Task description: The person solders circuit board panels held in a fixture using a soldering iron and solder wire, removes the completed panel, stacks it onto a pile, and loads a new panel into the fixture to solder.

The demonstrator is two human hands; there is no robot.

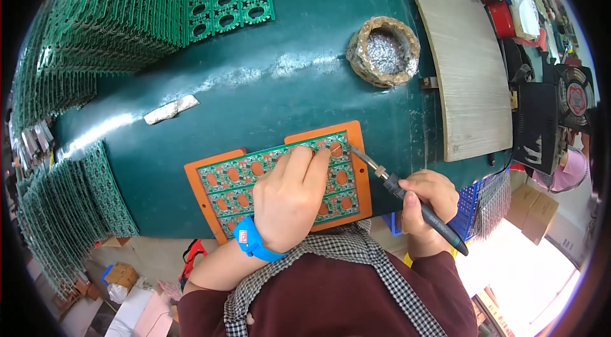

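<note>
The left hand (289, 200) lies flat, fingers spread, pressing the thin green panel of small circuit boards (278, 179) into its orange rectangular jig (358, 175) on the dark green counter (267, 76). The panel looks light, stiff and brittle, best held by its edges. Just right of it, the right hand (428, 204) is clenched round the black-handled soldering iron (407, 198), safe to grip only at the handle, its tip at the panel's far corner beyond the left fingertips.

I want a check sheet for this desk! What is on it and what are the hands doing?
Surface: dark green table, shiny, with a taped patch.
Job's things: green circuit panel on an orange tray; soldering iron, tip at the panel.
Clutter: stacks of green panels; round pad of metal wool; pale board.
Grippers: left hand presses on the panel; right hand holds the iron.
Cables: nothing seen.
Surroundings: small fan, blue crate, cardboard boxes.
</note>
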